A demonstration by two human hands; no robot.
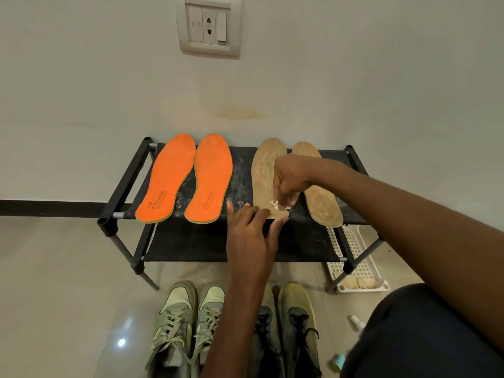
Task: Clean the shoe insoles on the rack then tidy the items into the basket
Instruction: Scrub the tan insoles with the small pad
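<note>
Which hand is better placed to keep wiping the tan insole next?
The right hand: it already pinches a small white wipe on the heel of the tan insole. The left hand rests straight fingers on that heel's edge, steadying it.

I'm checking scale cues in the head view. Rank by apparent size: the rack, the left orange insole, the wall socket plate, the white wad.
1. rack
2. left orange insole
3. wall socket plate, though it sits farther away
4. white wad, pinched in the right hand
</note>
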